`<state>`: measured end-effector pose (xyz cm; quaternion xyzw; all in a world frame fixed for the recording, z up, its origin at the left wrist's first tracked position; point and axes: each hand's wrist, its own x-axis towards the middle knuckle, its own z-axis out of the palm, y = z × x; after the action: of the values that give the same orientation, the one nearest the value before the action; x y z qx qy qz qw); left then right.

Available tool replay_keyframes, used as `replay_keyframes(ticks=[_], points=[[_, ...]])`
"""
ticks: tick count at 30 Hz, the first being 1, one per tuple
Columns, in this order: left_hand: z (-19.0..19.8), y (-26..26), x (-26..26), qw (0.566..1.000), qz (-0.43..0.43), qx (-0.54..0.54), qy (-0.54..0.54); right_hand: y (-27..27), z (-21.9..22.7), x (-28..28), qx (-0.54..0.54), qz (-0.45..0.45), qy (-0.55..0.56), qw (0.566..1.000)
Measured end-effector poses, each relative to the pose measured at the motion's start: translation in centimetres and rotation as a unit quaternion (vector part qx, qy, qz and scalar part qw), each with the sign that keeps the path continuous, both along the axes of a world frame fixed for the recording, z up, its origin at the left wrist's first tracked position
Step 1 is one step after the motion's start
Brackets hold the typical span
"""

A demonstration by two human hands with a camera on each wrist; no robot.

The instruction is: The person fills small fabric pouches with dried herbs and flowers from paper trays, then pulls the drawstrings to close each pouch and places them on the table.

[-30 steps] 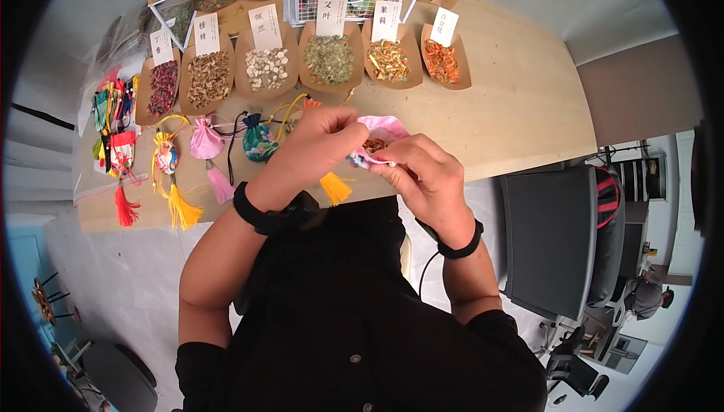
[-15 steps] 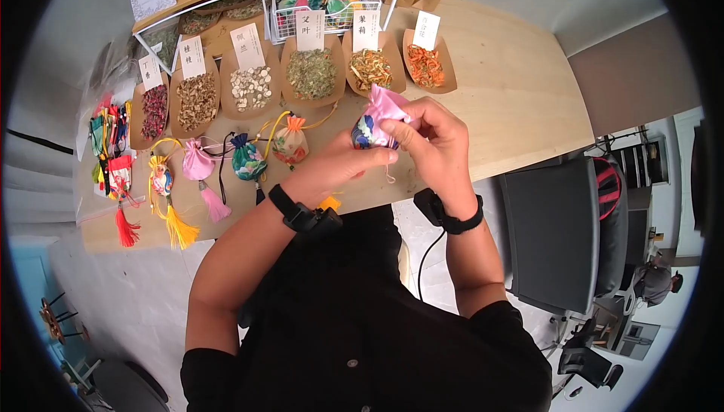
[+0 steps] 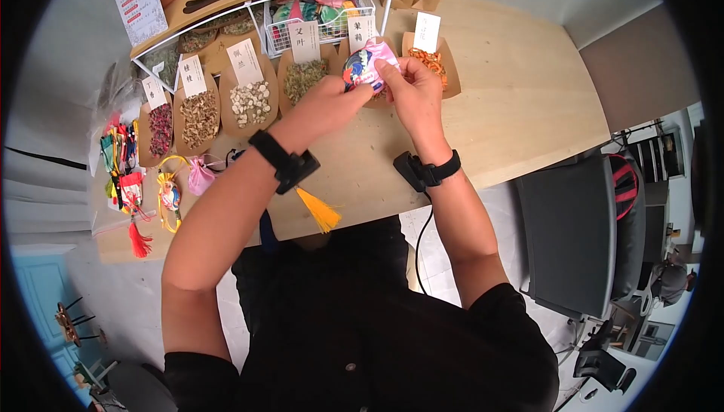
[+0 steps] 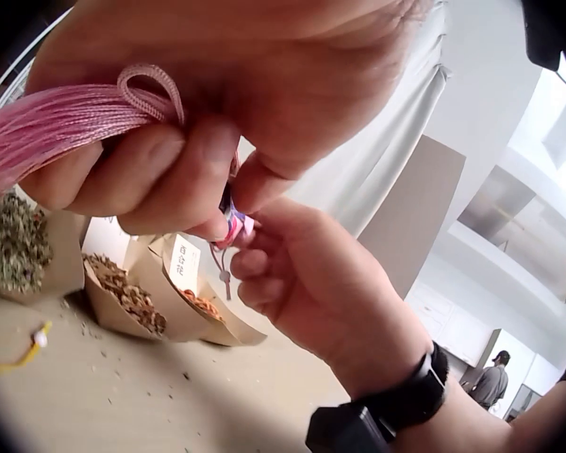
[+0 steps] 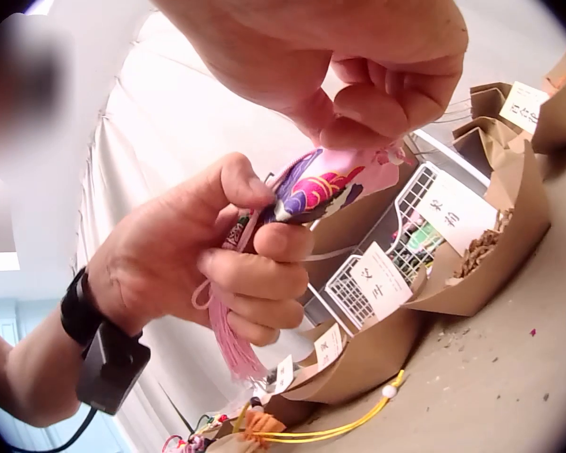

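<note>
Between my two hands is a pink drawstring sachet (image 3: 366, 65) with a blue and red pattern, raised so that it overlaps the trays in the head view. My left hand (image 3: 324, 107) grips its lower end, and a pink tassel (image 5: 231, 340) hangs out past the curled fingers. The right hand (image 3: 417, 99) pinches the gathered pink top, as the right wrist view also shows. A thin cord with a small bead (image 4: 225, 276) dangles beneath the right fingers in the left wrist view.
Paper trays of dried herbs with label cards, such as the pale-chip tray (image 3: 249, 103), line the table's back. A white wire basket (image 3: 324, 16) of cloth pouches stands behind. Tasselled sachets, including a yellow one (image 3: 169, 192), lie at the left, partly behind my left arm.
The sachet's mouth, wide with herbs showing a second ago, is now gathered in my right fingers. Both hands have carried it up towards the trays.
</note>
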<state>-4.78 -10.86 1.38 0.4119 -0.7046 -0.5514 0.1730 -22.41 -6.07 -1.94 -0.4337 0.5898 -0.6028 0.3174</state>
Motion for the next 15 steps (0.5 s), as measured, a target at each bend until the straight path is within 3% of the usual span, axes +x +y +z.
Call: replay_keyframes(ticks=[3, 5, 11, 15], points=[[-0.7, -3.2, -1.0, 0.991, -0.038, -0.066, -0.113, -0.7, -0.1, -0.5, 0.03, -0.037, 0.024, 0.999], [-0.9, -4.1, -1.7, 0.987, -0.021, -0.107, -0.121, -0.9, -0.2, -1.0, 0.054, -0.057, 0.018, 0.997], [0.6, -5.9, -3.6, 0.969, -0.026, -0.205, -0.137, -1.9, -2.9, -2.1, 0.002, -0.106, 0.16, 0.981], [2.9, -5.2, -4.7, 0.954, -0.004, -0.26, -0.151, -2.3, -2.4, -2.6, 0.03, -0.106, 0.197, 0.974]])
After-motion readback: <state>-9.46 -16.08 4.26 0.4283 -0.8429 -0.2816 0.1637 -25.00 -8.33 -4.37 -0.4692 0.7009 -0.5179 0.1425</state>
